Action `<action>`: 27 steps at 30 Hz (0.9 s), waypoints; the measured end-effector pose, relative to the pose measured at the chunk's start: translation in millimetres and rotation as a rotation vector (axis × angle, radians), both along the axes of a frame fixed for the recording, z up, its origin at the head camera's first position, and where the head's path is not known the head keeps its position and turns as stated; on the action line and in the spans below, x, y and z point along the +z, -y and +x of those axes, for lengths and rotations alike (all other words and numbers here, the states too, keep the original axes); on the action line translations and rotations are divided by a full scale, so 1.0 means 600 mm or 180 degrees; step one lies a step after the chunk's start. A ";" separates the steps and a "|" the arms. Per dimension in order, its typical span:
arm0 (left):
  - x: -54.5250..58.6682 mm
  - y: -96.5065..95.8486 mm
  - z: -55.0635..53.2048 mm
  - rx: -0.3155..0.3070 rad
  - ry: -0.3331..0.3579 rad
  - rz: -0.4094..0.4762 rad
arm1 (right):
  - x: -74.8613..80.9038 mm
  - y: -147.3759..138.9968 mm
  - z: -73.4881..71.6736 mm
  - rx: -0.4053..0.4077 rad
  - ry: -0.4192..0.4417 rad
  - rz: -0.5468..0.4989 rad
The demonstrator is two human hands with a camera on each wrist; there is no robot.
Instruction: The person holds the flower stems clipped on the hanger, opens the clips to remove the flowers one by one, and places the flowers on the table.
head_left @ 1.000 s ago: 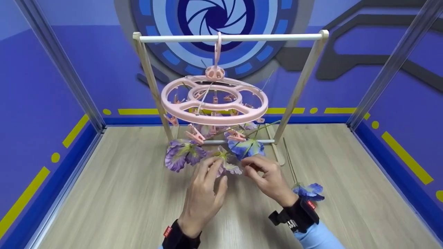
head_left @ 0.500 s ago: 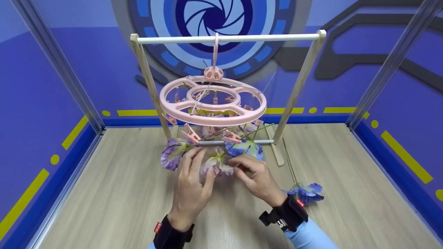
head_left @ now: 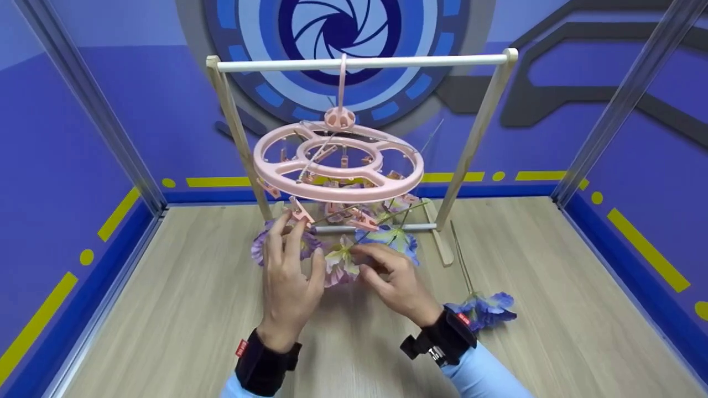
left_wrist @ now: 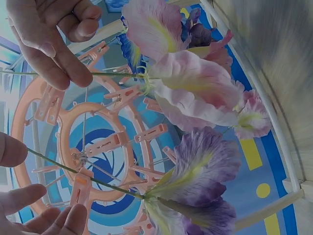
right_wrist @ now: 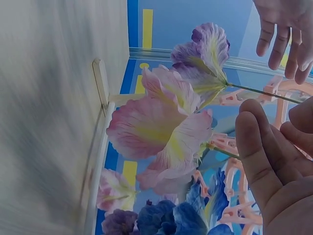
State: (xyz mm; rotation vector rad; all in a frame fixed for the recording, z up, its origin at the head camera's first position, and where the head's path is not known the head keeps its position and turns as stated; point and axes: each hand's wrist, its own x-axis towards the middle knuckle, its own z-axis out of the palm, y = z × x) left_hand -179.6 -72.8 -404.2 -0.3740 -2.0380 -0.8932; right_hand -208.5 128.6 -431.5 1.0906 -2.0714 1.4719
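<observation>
Near blue petals, right fingers pinch a pink flower's stem, left fingers apart near a clip.

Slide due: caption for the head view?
Pink hanger on a stand: right hand holds a pink flower, left hand at a clip.

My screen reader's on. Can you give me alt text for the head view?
The right hand holds a pale pink flower below an oval pink hanger, while the left hand's fingertips are at a pink clip. The hanger hangs from a rack; one blue flower lies on the table near the right wrist.
</observation>
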 end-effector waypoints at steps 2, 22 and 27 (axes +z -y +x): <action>0.001 0.000 -0.003 0.0007 0.0033 0.0048 | 0.001 0.002 0.000 0.0033 0.0075 -0.0012; 0.010 0.013 -0.029 0.0116 0.0353 0.0319 | 0.001 0.010 -0.007 0.0186 0.0064 -0.0207; 0.016 0.019 -0.035 0.0090 0.0459 0.0346 | 0.001 0.009 -0.004 0.0224 0.0164 -0.0211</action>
